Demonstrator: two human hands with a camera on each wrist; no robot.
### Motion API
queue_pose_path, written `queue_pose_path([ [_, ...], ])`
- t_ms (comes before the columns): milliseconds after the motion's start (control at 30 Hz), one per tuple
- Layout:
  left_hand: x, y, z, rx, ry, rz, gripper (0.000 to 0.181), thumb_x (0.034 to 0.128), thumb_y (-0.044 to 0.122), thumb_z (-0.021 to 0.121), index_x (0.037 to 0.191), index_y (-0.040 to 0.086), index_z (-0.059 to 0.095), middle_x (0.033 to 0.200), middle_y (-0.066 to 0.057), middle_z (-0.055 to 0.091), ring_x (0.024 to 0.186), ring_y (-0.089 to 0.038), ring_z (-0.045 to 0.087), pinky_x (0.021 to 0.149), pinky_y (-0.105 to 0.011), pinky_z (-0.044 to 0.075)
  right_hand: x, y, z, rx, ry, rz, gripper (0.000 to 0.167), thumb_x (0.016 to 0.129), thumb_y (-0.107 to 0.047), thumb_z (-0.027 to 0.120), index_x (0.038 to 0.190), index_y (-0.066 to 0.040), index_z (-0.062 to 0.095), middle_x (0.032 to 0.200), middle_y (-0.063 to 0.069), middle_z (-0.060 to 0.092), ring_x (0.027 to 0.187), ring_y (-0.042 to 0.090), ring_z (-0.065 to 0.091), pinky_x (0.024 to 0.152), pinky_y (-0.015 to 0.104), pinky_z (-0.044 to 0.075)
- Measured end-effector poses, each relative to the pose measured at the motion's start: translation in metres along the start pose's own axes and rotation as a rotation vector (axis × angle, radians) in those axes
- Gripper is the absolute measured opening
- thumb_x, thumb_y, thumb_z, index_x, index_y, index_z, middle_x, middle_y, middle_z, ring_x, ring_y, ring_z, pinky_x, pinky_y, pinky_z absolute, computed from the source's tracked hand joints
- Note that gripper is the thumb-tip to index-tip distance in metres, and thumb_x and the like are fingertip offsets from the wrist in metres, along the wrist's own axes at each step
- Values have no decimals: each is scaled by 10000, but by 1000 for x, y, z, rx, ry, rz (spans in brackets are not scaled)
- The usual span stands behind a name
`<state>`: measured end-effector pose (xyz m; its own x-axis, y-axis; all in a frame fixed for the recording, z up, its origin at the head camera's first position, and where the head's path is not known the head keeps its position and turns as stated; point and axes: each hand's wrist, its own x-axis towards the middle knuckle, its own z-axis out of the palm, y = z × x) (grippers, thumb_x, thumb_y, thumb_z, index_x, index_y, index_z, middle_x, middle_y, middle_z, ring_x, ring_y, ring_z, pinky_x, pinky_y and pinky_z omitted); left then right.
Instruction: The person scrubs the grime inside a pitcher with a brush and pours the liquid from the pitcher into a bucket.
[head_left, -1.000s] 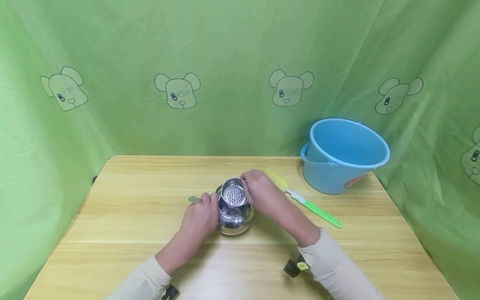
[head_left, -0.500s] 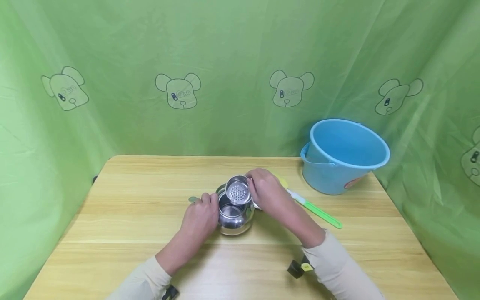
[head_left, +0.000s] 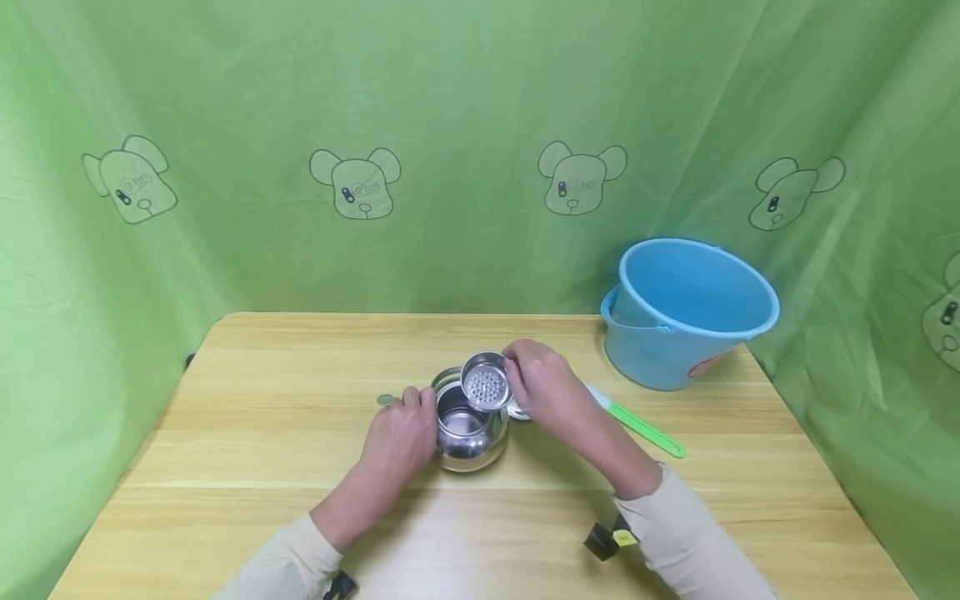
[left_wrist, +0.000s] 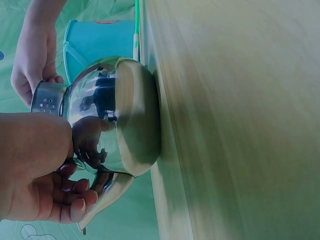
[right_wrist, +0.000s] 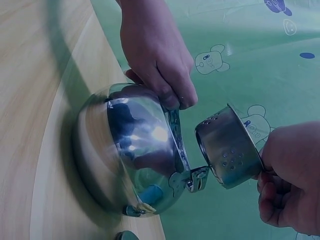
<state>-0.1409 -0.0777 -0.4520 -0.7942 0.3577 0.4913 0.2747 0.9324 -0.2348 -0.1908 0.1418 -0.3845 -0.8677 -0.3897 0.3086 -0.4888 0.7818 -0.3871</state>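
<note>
head view: one metal pot (head_left: 468, 450) standing on the surface (head_left: 285, 375), one strainer (head_left: 485, 387) held over its mouth, one blue bucket (head_left: 671, 354) and one brush (head_left: 645, 428) to the right. right hand (head_left: 546, 385) blocks part of the brush. left hand (head_left: 402, 429) clamped on pot rim, right hand pinching strainer edge.

- Head cam: bright, soft light from above; curtain (head_left: 465, 108) washed pale far L, glare btm ctr on the table (head_left: 285, 433), faint shadows by forearms (head_left: 358, 503).
- Now L wrist: dim, greenish — table grain smeared soft.
- R wrist: dim too, bluish; hot white spot on steel pot (right_wrist: 135, 145) — table blurry at L.
</note>
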Motion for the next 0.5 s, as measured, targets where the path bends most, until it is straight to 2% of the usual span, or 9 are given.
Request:
queue_pose_path([
  [500,-1,0,1,11,-1,11,150,926,133,645,910,13,556,683,-54,540,492,-125,491,377,-207,445,-6,8,-5,15,5,51,183,1008,-107,574,1111,8,673,1048,169,743,958,301,729,795,379,662],
])
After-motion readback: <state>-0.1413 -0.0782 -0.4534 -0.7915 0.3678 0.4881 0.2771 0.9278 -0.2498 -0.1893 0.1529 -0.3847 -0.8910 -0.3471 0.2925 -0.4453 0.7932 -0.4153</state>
